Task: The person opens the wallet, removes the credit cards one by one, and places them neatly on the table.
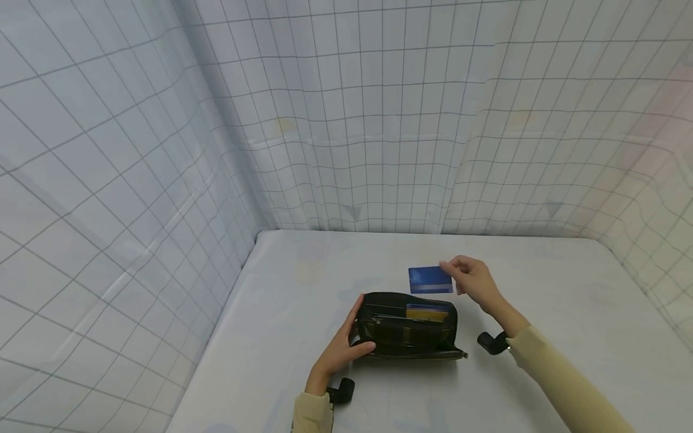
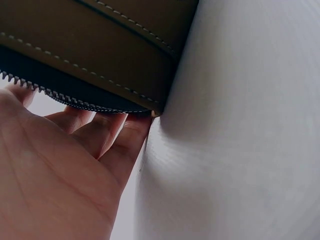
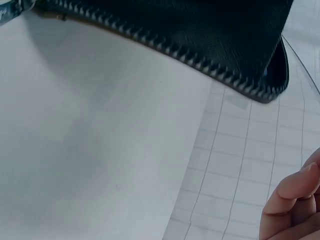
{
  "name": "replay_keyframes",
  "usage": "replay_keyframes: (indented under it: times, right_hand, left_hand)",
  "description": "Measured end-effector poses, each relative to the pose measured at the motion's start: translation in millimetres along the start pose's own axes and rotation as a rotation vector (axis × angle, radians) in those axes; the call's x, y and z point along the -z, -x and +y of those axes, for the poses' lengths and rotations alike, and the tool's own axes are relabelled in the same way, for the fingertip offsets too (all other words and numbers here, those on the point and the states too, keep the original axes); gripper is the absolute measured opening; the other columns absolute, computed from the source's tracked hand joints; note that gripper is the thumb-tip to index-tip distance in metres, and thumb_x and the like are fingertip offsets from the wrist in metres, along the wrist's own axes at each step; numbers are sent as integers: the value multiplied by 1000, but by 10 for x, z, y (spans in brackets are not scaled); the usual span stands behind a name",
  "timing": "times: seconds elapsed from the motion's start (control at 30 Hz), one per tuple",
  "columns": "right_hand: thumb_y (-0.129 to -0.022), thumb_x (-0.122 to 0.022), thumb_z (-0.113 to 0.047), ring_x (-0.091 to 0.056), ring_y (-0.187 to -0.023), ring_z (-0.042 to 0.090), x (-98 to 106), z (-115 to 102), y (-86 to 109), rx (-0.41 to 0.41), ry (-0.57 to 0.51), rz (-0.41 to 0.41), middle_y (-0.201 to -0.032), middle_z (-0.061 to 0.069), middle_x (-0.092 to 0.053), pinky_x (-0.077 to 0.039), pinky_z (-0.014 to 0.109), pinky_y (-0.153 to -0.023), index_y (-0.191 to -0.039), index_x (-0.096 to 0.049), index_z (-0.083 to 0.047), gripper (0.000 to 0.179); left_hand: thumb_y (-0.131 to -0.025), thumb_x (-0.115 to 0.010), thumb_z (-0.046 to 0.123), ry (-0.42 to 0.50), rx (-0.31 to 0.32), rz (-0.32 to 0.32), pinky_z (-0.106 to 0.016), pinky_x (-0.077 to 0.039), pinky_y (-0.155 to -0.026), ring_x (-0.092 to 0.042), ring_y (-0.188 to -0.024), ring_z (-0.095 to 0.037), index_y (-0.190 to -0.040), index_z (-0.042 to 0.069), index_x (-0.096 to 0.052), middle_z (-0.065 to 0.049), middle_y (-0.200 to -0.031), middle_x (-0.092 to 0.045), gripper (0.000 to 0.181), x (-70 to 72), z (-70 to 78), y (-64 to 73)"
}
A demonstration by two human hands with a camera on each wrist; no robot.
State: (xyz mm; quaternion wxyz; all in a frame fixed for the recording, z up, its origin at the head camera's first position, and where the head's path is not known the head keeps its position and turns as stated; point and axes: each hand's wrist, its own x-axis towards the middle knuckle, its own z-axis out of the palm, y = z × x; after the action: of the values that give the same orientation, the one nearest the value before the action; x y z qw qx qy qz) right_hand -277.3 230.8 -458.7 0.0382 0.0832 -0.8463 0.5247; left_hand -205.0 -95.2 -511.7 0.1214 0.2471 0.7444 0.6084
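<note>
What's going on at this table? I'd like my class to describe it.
A person is handling a dark, rectangular, zip-edged wallet at a white table. Their left hand holds the open wallet by its left end, while their right hand pinches a flat blue rectangular card by its right end, just beyond the wallet's far edge. A yellow card shows in a wallet slot. This moment alone doesn't show whether the blue card is going in or coming out.

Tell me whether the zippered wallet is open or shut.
The zippered wallet is open: in the head view its inner pockets and a yellow card show, and the right wrist view shows unfastened zipper teeth.
</note>
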Motion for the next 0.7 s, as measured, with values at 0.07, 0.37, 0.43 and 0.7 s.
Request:
replay_keyframes:
  times: [0.07,0.37,0.43,0.7]
  right_hand:
    - [-89,-59,-44,-49,-53,38,47,18,7,-13,-6,5,-57,6,-51,-34,30,-42,-87,-61,-7,37]
    - [-91,-57,-41,-48,-49,23,236,87,50,-62,19,16,-58,5,-51,-39,31,-47,-92,-61,-1,41]
    - [-89,-57,-46,-48,-49,22,261,165,44,-69,30,19,-57,3,-50,-39,30,-48,-92,-60,-2,44]
    - [-91,-56,-42,-45,-48,18,337,297,97,-84,24,11,-56,3,-48,-39,30,-49,-94,-60,1,43]
  left_hand:
    - [-87,-63,19,-1,1,-7,-53,-13,-111,1,-142,-25,-151,19,-1,1,-156,2,88,4,-3,-2]
    - [-88,-62,23,-10,2,-23,-53,-13,-112,3,-142,-24,-151,20,1,3,-156,4,89,17,-18,-2]
    - [-88,-62,24,-11,4,-22,-53,-13,-112,3,-142,-23,-151,21,1,3,-156,4,89,16,-17,-2]
    - [-88,-63,25,-3,10,-13,-52,-13,-112,2,-142,-23,-151,24,-1,5,-156,3,89,13,-26,3]
